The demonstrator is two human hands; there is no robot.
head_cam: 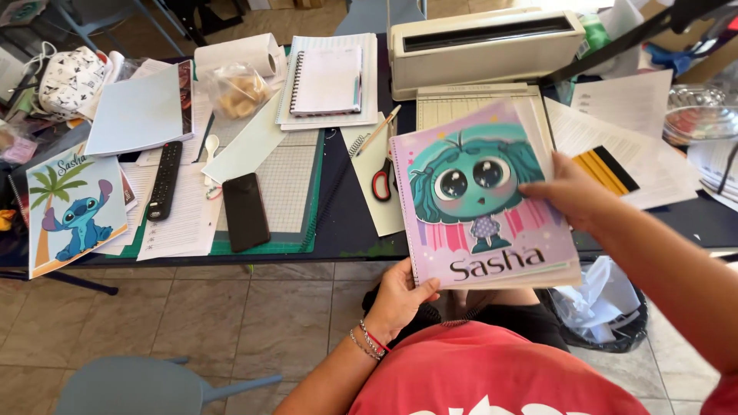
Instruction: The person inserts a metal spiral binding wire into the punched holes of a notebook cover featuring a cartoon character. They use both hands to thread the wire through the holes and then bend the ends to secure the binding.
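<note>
I see the notebook (484, 200) leaning at the near edge of the surface (346, 234), scissors (382, 180) just left of it. Further left, a phone (245, 211) lies on the cutting mat (288, 192); the binding machine (484, 46) stands behind.

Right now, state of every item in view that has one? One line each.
Purple notebook: closed, held off the desk.
Left hand: gripping its bottom-left corner.
Right hand: gripping its right edge.
Phone: screen dark, lying flat.
Spiral notepad: closed, on papers.
Scissors: closed, partly hidden by the notebook.
Remote: lying flat on papers.
Binding machine: on the desk, slot empty.
</note>
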